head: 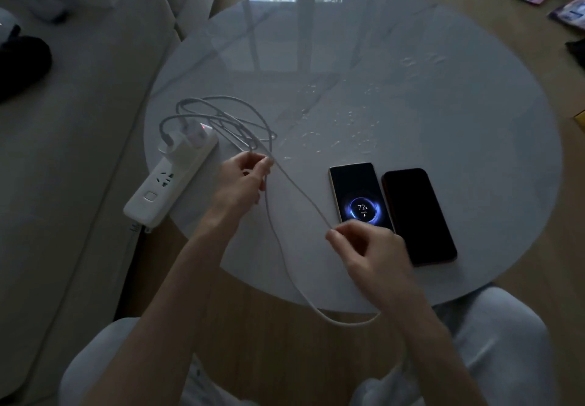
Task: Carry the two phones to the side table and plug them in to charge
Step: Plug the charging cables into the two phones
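**One phone charging, second cable being sorted**

Both phones lie flat, side by side and just touching, near the right front edge of the round bench (pixel 411 41). The lit phone (pixel 359 193) shows a charging ring at 72, so it looks plugged in already; its port end is hidden behind the right hand. The dark phone (pixel 418 215) sits to its right, screen off, no cable visible at it.

Left hand (pixel 243 180) pinches the white charging cable (pixel 297 193) between thumb and fingers (pixel 267 163), narrow grip, just in front of the tangled loops. Right hand (pixel 367 247) also holds the cable in a narrow pinch at the near end of the lit phone; I cannot tell whether it holds the plug tip. Slack droops off the front edge of the bench.

White power strip (pixel 171 177) sits at the left edge, charger bricks seated, red light on.

Handling: cable is light, limp, tangles easily; better held close behind the connector where it is stiff. Phones are rigid, smooth, likely to slide on the glossy top, so steady the dark phone by its long edges when plugging.
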Motion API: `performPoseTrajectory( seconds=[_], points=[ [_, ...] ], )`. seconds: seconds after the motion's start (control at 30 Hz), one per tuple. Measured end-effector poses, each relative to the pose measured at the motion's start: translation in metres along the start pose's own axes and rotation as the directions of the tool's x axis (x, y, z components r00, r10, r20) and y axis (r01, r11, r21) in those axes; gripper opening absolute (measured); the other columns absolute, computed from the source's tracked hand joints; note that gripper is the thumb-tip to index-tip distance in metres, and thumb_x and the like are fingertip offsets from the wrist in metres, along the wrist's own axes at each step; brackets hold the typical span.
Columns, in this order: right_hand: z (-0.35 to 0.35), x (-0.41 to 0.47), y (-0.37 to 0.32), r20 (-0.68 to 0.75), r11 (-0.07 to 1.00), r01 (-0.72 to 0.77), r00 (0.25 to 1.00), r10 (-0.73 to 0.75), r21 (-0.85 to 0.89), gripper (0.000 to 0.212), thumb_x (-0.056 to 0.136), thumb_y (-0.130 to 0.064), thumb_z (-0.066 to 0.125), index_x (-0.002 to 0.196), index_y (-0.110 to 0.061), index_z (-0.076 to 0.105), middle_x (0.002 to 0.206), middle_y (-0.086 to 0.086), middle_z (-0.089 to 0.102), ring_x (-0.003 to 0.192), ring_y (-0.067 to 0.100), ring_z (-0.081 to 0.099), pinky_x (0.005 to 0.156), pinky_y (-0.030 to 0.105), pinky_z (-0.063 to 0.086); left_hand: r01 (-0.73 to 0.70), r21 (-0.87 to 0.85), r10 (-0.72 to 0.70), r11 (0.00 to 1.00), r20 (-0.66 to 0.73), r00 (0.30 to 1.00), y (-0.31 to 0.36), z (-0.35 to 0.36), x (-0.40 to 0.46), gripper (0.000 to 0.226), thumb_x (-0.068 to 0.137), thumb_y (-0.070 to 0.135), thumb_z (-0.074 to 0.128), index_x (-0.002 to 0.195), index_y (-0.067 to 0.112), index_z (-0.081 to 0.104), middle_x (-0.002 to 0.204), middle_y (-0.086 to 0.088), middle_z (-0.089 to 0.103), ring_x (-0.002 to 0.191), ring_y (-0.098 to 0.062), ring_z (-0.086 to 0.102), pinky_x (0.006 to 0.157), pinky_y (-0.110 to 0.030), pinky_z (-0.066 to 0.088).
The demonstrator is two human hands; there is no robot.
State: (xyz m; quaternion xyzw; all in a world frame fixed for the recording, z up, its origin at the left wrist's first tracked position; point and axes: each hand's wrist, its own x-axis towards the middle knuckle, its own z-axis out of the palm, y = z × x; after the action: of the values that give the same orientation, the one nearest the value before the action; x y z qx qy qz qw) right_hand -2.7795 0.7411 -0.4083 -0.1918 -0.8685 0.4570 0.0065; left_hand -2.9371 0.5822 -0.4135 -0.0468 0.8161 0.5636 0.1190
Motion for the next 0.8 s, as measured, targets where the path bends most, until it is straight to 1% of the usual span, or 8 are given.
performPoseTrajectory(
  seconds=[0.13, 0.23, 0.4, 0.47, 0.53, 0.6, 0.7, 0.8],
  points=[
    [-0.027, -0.015, 0.020, -0.014, 0.990, -0.060, 0.998, 0.063, 0.129, 0.010, 0.086, -0.026, 0.072, 0.091, -0.024, 0.080, 0.078, -0.012, 0.077, 0.075, 0.000, 0.070, 0.070, 0.020, 0.055, -0.060, -0.021, 0.059, 0.998, -0.076, 0.995, 0.004, 0.005, -0.010, 0.009, 0.090, 0.015, 0.060, 0.098, 0.014, 0.065, 0.082, -0.003, 0.063, 0.054, -0.012, 0.058, 0.047, -0.027, 0.047],
    [-0.031, -0.016, 0.021, -0.002, 0.985, -0.024, 1.000, 0.025, 0.173, 0.014, 0.086, -0.022, 0.072, 0.098, -0.021, 0.080, 0.080, -0.004, 0.075, 0.077, 0.010, 0.070, 0.073, 0.034, 0.057, 0.008, -0.342, 0.004, 0.940, 0.035, 0.999, 0.016, 0.011, -0.021, 0.020, 0.087, 0.023, 0.059, 0.101, 0.012, 0.067, 0.085, -0.003, 0.066, 0.054, -0.014, 0.064, 0.044, -0.025, 0.049],
    [-0.028, -0.019, 0.016, -0.031, 0.919, 0.084, 0.996, -0.078, 0.384, 0.028, 0.092, -0.010, 0.064, 0.110, -0.030, 0.070, 0.061, -0.002, 0.057, 0.051, 0.007, 0.053, 0.048, 0.023, 0.046, -0.016, -0.356, 0.038, 0.934, 0.054, 0.998, 0.034, 0.021, -0.022, 0.027, 0.099, 0.025, 0.050, 0.080, 0.012, 0.065, 0.060, 0.003, 0.066, 0.047, -0.011, 0.061, 0.042, -0.021, 0.047],
    [-0.033, -0.018, 0.011, -0.153, 0.790, 0.104, 0.988, -0.014, 0.605, 0.021, 0.090, -0.004, 0.058, 0.094, -0.021, 0.069, 0.055, -0.002, 0.051, 0.046, 0.011, 0.049, 0.043, 0.023, 0.042, -0.017, -0.232, 0.042, 0.972, 0.102, 0.994, 0.034, 0.024, -0.026, 0.029, 0.100, 0.021, 0.050, 0.076, 0.011, 0.063, 0.057, 0.002, 0.067, 0.042, -0.012, 0.060, 0.041, -0.023, 0.047],
    [-0.045, -0.015, 0.006, -0.207, 0.599, 0.100, 0.972, 0.111, 0.794, 0.020, 0.085, -0.005, 0.057, 0.081, -0.020, 0.070, 0.057, -0.001, 0.059, 0.049, 0.012, 0.056, 0.042, 0.021, 0.044, -0.067, 0.043, 0.057, 0.997, 0.199, 0.978, 0.029, 0.027, -0.037, 0.029, 0.098, 0.023, 0.054, 0.074, 0.012, 0.066, 0.057, 0.002, 0.069, 0.041, -0.014, 0.061, 0.043, -0.025, 0.048],
    [-0.058, -0.013, 0.005, -0.190, 0.463, 0.098, 0.969, 0.158, 0.881, 0.018, 0.088, -0.010, 0.061, 0.084, -0.022, 0.073, 0.071, -0.001, 0.072, 0.061, 0.010, 0.067, 0.047, 0.018, 0.050, -0.189, 0.322, 0.098, 0.928, 0.278, 0.955, 0.024, 0.029, -0.049, 0.029, 0.095, 0.029, 0.058, 0.070, 0.018, 0.069, 0.057, 0.005, 0.071, 0.041, -0.011, 0.063, 0.045, -0.023, 0.049],
    [-0.068, -0.016, 0.008, -0.211, 0.457, 0.118, 0.964, 0.159, 0.882, 0.016, 0.088, -0.023, 0.062, 0.096, -0.023, 0.076, 0.087, -0.001, 0.078, 0.075, 0.006, 0.071, 0.057, 0.016, 0.055, -0.285, 0.511, 0.072, 0.811, 0.395, 0.916, 0.028, 0.031, -0.067, 0.034, 0.092, 0.035, 0.060, 0.062, 0.021, 0.069, 0.052, 0.010, 0.070, 0.040, -0.003, 0.062, 0.045, -0.017, 0.049],
    [-0.066, -0.019, 0.013, -0.245, 0.463, 0.138, 0.953, 0.178, 0.876, 0.021, 0.089, -0.026, 0.060, 0.098, -0.023, 0.077, 0.074, -0.005, 0.071, 0.068, 0.003, 0.066, 0.059, 0.014, 0.054, -0.358, 0.632, -0.016, 0.688, 0.505, 0.863, 0.036, 0.035, -0.087, 0.038, 0.089, 0.042, 0.057, 0.058, 0.022, 0.068, 0.049, 0.016, 0.068, 0.039, 0.004, 0.060, 0.048, -0.015, 0.049]
  ],
)
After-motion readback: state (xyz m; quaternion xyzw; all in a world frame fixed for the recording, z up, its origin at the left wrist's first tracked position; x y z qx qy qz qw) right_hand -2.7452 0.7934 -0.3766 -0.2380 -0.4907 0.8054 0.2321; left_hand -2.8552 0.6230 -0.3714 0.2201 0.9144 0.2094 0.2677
